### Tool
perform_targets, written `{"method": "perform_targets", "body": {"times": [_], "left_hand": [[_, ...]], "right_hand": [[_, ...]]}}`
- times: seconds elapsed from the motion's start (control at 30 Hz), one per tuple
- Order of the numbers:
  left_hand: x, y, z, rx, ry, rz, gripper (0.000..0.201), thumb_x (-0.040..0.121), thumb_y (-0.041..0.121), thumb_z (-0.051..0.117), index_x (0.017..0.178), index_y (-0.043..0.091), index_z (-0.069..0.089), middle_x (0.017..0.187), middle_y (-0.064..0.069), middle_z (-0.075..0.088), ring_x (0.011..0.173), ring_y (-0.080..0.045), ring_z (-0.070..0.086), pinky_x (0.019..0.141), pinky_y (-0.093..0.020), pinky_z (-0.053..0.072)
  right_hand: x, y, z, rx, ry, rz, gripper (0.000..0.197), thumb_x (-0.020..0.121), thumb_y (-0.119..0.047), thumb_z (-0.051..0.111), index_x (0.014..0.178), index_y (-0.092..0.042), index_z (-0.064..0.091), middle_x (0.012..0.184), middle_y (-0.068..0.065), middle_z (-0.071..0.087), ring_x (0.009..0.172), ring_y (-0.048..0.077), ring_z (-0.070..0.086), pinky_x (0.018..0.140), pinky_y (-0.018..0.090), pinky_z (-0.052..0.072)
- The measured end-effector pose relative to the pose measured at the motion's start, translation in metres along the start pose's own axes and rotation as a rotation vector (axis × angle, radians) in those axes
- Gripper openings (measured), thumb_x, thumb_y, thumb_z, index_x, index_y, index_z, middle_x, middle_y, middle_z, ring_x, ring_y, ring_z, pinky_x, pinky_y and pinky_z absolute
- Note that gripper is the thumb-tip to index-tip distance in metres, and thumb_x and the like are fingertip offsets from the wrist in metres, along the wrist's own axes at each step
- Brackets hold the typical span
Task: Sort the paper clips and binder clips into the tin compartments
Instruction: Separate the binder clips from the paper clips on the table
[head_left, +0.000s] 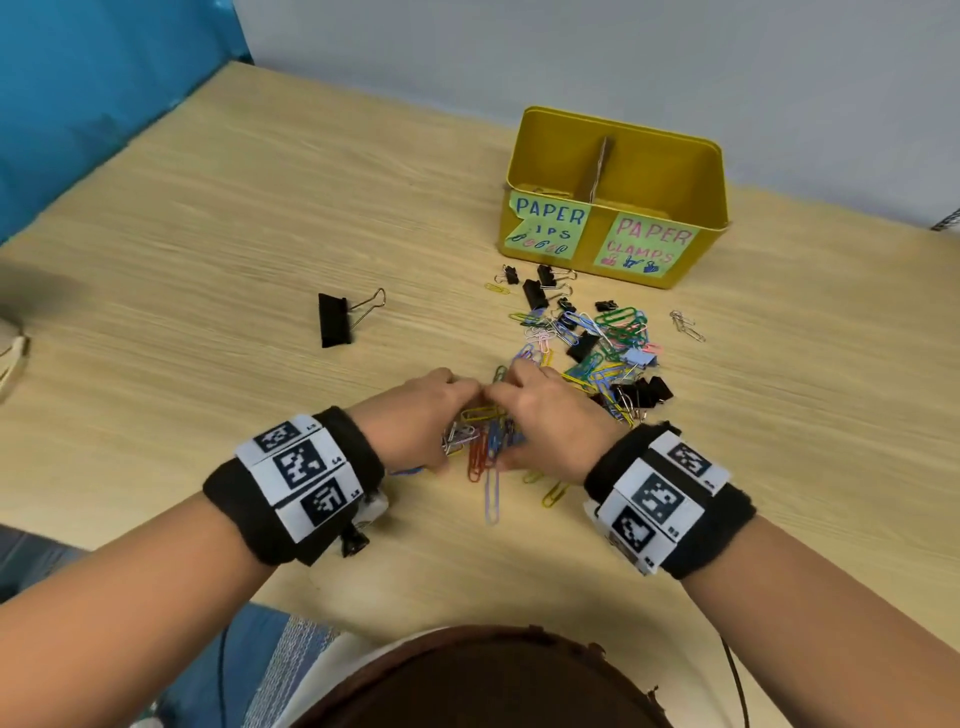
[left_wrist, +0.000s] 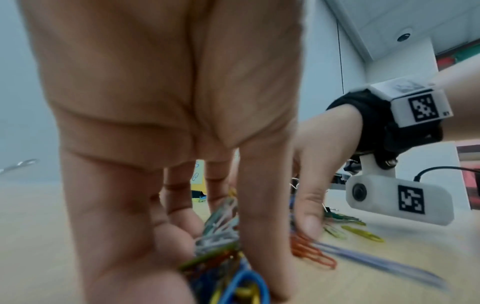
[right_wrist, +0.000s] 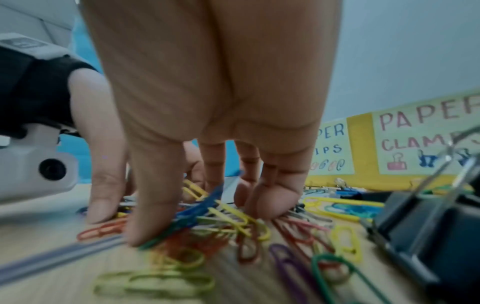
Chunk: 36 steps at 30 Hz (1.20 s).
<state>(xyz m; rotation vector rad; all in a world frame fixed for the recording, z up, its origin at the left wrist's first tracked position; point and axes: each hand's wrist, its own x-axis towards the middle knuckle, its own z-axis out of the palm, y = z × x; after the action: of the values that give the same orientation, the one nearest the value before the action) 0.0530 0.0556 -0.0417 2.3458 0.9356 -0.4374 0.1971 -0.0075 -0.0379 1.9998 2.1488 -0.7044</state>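
A heap of coloured paper clips (head_left: 485, 441) lies on the wooden table in front of me. My left hand (head_left: 457, 410) curls round a bunch of them (left_wrist: 221, 234), held between thumb and fingers. My right hand (head_left: 519, 400) meets it from the right, its thumb and fingertips (right_wrist: 270, 201) pinching clips (right_wrist: 207, 214) at the top of the same heap. The yellow tin (head_left: 675, 156) stands at the back right, its cardboard divider (head_left: 597, 166) splitting a left "PAPER CLIPS" side from a right "PAPER CLAMPS" side (right_wrist: 361, 127).
A mixed pile of paper clips and small black binder clips (head_left: 602, 348) spreads between my hands and the tin. A large black binder clip (head_left: 335, 319) lies alone to the left. More black binder clips (head_left: 647, 389) sit beside my right hand. Blue wall at far left.
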Motion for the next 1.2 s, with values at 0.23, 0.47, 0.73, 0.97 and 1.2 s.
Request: {"method": "perform_targets", "body": {"times": [0.23,0.47,0.73,0.97,1.2], "left_hand": [[0.006,0.001,-0.006,-0.101,0.205,0.031,0.022,0.077,0.001,0.057,0.096,0.01,0.065,0.091,-0.01,0.066,0.076,-0.019,0.057,0.067,-0.024,0.039],[0.017,0.002,-0.052,-0.546,0.213,0.011,0.026,0.076,-0.007,0.065,0.077,0.018,0.065,0.063,0.0,0.059,0.039,-0.003,0.056,0.052,-0.017,0.054],[0.074,0.039,-0.155,-0.645,0.597,0.109,0.033,0.074,-0.009,0.062,0.065,0.023,0.058,0.058,-0.001,0.055,0.046,-0.013,0.057,0.063,-0.035,0.06],[0.116,0.05,-0.177,-0.227,0.548,-0.037,0.032,0.075,0.025,0.071,0.106,0.016,0.07,0.106,-0.012,0.07,0.089,-0.022,0.061,0.085,-0.031,0.049],[0.077,0.029,-0.137,-0.24,0.597,0.009,0.003,0.079,0.021,0.068,0.081,0.019,0.069,0.074,0.003,0.059,0.078,-0.015,0.054,0.077,-0.028,0.046]], "right_hand": [[0.009,0.02,-0.004,0.201,0.095,0.051,0.02,0.077,-0.012,0.07,0.096,-0.012,0.07,0.096,0.006,0.062,0.092,0.021,0.059,0.077,0.025,0.047],[0.003,0.048,-0.05,0.912,0.205,0.15,0.024,0.074,0.004,0.071,0.069,-0.018,0.064,0.064,0.001,0.063,0.058,0.009,0.057,0.059,0.017,0.051],[0.055,0.061,-0.149,1.366,0.799,0.113,0.031,0.078,0.014,0.061,0.066,-0.014,0.055,0.063,-0.002,0.062,0.056,0.007,0.059,0.05,0.018,0.054],[0.12,0.078,-0.165,0.983,0.605,0.395,0.024,0.085,0.004,0.051,0.103,-0.002,0.066,0.063,-0.001,0.054,0.05,0.011,0.056,0.05,0.025,0.047],[0.052,0.076,-0.134,0.902,0.618,0.208,0.02,0.087,-0.004,0.054,0.08,-0.021,0.063,0.075,-0.001,0.061,0.066,0.013,0.058,0.06,0.025,0.047]]}}
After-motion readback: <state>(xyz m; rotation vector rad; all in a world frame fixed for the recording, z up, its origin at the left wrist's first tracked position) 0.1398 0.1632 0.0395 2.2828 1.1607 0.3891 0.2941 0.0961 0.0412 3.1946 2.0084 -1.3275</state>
